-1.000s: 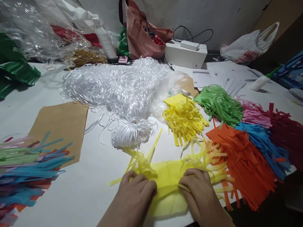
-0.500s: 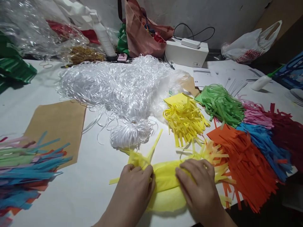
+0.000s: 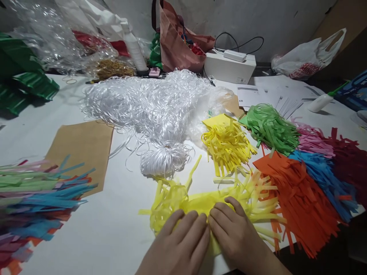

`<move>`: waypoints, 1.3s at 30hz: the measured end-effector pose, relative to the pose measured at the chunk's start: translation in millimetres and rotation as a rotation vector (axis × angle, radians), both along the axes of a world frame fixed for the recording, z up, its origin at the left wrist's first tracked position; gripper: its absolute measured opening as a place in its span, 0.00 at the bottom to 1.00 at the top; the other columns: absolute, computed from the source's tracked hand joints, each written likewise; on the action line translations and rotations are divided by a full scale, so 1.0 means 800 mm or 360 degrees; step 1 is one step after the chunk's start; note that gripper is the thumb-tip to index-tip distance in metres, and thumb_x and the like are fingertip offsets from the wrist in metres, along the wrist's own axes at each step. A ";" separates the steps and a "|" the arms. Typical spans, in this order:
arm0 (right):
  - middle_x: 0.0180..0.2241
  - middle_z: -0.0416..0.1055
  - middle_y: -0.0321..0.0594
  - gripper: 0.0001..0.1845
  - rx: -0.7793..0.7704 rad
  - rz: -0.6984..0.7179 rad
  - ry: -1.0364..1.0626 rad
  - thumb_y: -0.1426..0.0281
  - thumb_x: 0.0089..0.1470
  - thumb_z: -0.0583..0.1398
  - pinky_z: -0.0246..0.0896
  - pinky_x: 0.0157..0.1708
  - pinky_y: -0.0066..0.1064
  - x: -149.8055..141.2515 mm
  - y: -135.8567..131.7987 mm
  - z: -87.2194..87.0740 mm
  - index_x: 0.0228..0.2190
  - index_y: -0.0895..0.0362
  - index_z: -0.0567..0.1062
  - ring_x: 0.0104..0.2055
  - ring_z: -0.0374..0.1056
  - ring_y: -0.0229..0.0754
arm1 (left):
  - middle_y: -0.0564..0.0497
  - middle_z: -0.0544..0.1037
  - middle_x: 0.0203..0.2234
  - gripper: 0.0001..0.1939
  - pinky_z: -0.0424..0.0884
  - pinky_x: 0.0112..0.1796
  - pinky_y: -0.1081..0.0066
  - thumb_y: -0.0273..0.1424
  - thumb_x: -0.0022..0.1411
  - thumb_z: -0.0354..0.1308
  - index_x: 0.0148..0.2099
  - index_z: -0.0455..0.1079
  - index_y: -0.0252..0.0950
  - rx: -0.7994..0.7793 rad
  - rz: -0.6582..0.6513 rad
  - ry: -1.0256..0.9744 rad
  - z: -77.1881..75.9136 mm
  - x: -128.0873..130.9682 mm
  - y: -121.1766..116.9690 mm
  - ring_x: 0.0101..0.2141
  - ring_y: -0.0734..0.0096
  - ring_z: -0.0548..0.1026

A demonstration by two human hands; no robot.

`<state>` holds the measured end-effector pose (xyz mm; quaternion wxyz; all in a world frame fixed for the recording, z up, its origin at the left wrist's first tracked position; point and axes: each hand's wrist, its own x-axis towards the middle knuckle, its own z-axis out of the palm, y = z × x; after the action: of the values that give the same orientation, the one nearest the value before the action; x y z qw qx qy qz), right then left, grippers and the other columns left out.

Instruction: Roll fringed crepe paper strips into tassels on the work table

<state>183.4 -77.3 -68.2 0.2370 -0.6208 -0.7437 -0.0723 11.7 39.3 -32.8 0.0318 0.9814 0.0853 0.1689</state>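
Observation:
My left hand (image 3: 183, 244) and my right hand (image 3: 233, 231) lie side by side, fingers flat and pressed down on a rolled piece of yellow fringed tissue paper (image 3: 200, 200) at the near edge of the table. Yellow fringe fans out left and right of the hands. Just beyond it sits a bundle of white ribbon (image 3: 162, 160) with a larger tangle of the same ribbon behind.
Stacks of fringed paper in yellow (image 3: 226, 141), green (image 3: 271, 128), orange (image 3: 298, 198), blue (image 3: 323, 172), pink and dark red lie to the right. Mixed-colour fringes (image 3: 37, 202) and a brown sheet (image 3: 82, 147) lie left. Bags, a white box (image 3: 229, 68) and a glue bottle (image 3: 321, 102) stand behind.
Both hands have slid together toward the middle of the yellow paper, rolling it forward into a tighter bundle. The fringe on the left has bunched up.

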 end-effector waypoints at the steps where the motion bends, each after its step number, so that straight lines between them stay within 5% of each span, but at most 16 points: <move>1: 0.35 0.75 0.42 0.16 -0.0008 -0.0001 0.0047 0.78 0.66 0.48 0.47 0.61 0.42 0.000 0.000 0.000 0.37 0.60 0.75 0.44 0.68 0.44 | 0.50 0.81 0.42 0.09 0.60 0.47 0.60 0.24 0.66 0.54 0.46 0.71 0.40 -0.0012 -0.0066 0.0057 -0.004 0.002 -0.004 0.41 0.60 0.74; 5: 0.36 0.75 0.40 0.12 -0.0043 -0.0022 0.0181 0.78 0.65 0.51 0.46 0.62 0.42 -0.003 -0.004 -0.003 0.37 0.58 0.73 0.42 0.68 0.41 | 0.54 0.78 0.30 0.09 0.60 0.40 0.61 0.19 0.62 0.55 0.35 0.68 0.39 -0.0041 0.0093 0.0230 -0.017 0.006 -0.001 0.31 0.62 0.70; 10: 0.41 0.77 0.44 0.14 -0.0012 -0.0160 0.0037 0.75 0.67 0.50 0.42 0.62 0.44 -0.005 -0.010 -0.004 0.45 0.60 0.74 0.48 0.68 0.46 | 0.53 0.80 0.34 0.13 0.58 0.48 0.60 0.19 0.68 0.49 0.39 0.71 0.39 -0.0198 0.0065 -0.0028 -0.027 -0.010 0.011 0.34 0.65 0.73; 15: 0.41 0.77 0.42 0.12 0.0037 -0.0359 0.0166 0.77 0.65 0.52 0.43 0.61 0.45 0.000 -0.016 -0.003 0.37 0.56 0.74 0.50 0.69 0.45 | 0.52 0.80 0.36 0.18 0.57 0.49 0.59 0.16 0.68 0.43 0.41 0.71 0.39 -0.0393 0.0196 -0.0212 -0.037 -0.030 0.012 0.39 0.65 0.74; 21: 0.41 0.74 0.42 0.13 0.0025 -0.0698 0.0336 0.74 0.67 0.51 0.47 0.56 0.45 -0.003 -0.005 -0.003 0.29 0.54 0.69 0.48 0.68 0.47 | 0.51 0.77 0.31 0.15 0.56 0.40 0.60 0.18 0.65 0.47 0.33 0.70 0.39 -0.0513 0.0424 0.0164 -0.020 -0.014 0.024 0.35 0.60 0.71; 30: 0.32 0.69 0.41 0.08 -0.0288 -0.0864 0.0039 0.72 0.63 0.57 0.50 0.46 0.46 0.003 0.019 0.004 0.30 0.55 0.69 0.37 0.65 0.48 | 0.48 0.76 0.24 0.19 0.57 0.37 0.56 0.24 0.69 0.46 0.27 0.71 0.38 -0.0313 0.0552 0.0527 -0.003 0.013 0.046 0.31 0.54 0.71; 33: 0.38 0.72 0.44 0.06 -0.0104 -0.0766 0.0087 0.75 0.64 0.55 0.48 0.52 0.49 0.003 0.018 0.011 0.35 0.56 0.71 0.43 0.67 0.49 | 0.49 0.75 0.23 0.19 0.57 0.36 0.57 0.23 0.68 0.47 0.25 0.70 0.38 -0.0244 0.0546 0.0443 -0.007 0.014 0.045 0.29 0.57 0.71; 35: 0.40 0.73 0.43 0.12 0.0029 -0.0480 0.0126 0.79 0.65 0.51 0.47 0.56 0.47 0.002 0.018 0.017 0.37 0.56 0.73 0.47 0.67 0.47 | 0.49 0.75 0.22 0.19 0.57 0.35 0.58 0.22 0.67 0.49 0.24 0.70 0.38 -0.0210 0.0542 0.0407 -0.009 0.015 0.044 0.29 0.58 0.71; 39: 0.32 0.73 0.41 0.17 0.0048 -0.0077 0.0037 0.80 0.66 0.47 0.49 0.55 0.43 -0.003 0.024 0.019 0.37 0.60 0.75 0.40 0.67 0.44 | 0.50 0.74 0.21 0.17 0.59 0.37 0.57 0.22 0.66 0.50 0.25 0.68 0.39 -0.0177 0.0547 0.0402 -0.008 0.013 0.043 0.28 0.59 0.70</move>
<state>180.8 -58.4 -52.9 0.2533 -0.6357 -0.7246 -0.0820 22.0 73.4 -38.8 0.0455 0.9626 0.2638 0.0425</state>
